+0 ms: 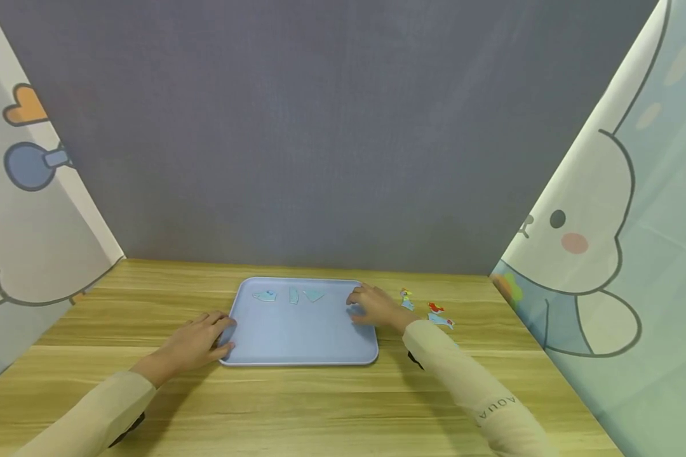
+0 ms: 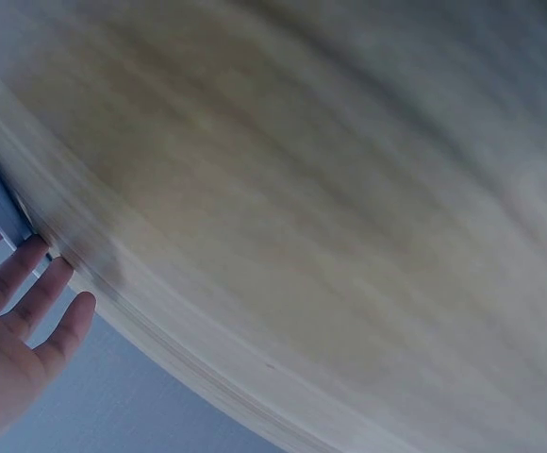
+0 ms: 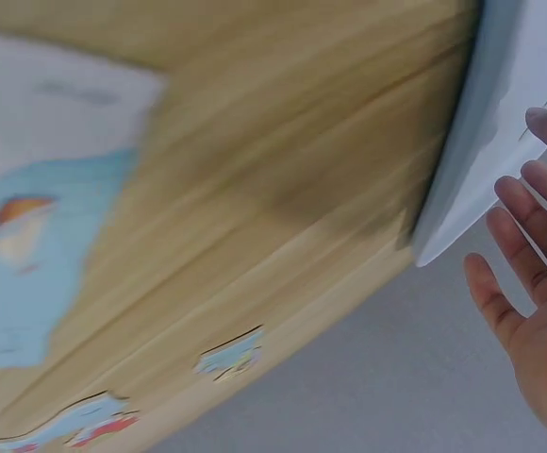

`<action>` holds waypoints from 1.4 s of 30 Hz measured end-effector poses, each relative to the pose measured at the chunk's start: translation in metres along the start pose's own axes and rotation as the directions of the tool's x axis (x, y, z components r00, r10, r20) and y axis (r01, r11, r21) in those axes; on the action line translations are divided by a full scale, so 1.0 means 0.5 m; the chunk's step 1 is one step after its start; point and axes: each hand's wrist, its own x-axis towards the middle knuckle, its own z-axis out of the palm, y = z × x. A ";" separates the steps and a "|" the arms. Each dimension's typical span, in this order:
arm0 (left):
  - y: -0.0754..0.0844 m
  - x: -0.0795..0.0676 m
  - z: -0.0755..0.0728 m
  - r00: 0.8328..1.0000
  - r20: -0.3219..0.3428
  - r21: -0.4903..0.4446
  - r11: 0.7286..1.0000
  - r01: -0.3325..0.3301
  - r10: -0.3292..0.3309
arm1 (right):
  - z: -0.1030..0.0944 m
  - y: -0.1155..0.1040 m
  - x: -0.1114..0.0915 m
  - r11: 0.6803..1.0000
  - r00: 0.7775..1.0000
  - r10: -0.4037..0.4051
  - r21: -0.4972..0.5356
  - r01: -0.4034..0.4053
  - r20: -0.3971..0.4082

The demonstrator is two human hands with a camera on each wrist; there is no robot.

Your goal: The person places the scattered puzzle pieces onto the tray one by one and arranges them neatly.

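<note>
A pale blue tray lies on the wooden table. Along its far side are three light-blue flat picture pieces: a left one with a small darker mark, a narrow strip and a roughly triangular one. My left hand rests at the tray's left rim, thumb and fingers spread; the left wrist view shows its fingers loosely extended by the edge. Over the tray's right side hovers my right hand, fingers relaxed and slightly bent, with nothing visible between them.
Right of the tray lie several picture pieces: a yellow-and-blue one, a red one and a light-blue one. A blurred large white-and-blue piece shows up close in the right wrist view. A grey panel stands behind the table.
</note>
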 end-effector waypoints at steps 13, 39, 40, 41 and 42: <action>0.002 0.001 0.000 1.000 0.001 -0.002 1.000 0.009 -0.009 | 0.000 0.035 -0.091 0.999 0.996 -0.014 0.035 0.017 -0.084; 0.004 0.000 -0.002 1.000 0.013 -0.018 1.000 0.024 -0.024 | 0.008 0.077 -0.233 1.000 0.996 -0.007 0.023 0.009 -0.084; 0.004 0.000 -0.002 1.000 0.013 -0.017 1.000 0.020 -0.020 | 0.009 0.077 -0.238 0.999 0.997 -0.003 0.033 0.006 -0.079; 0.005 0.001 -0.002 1.000 0.013 -0.018 1.000 0.021 -0.021 | 0.010 0.078 -0.242 0.999 0.997 0.001 0.041 0.002 -0.075; 0.004 0.001 -0.002 1.000 0.014 -0.018 1.000 0.022 -0.022 | 0.010 0.079 -0.246 0.998 0.997 0.006 0.056 -0.002 -0.073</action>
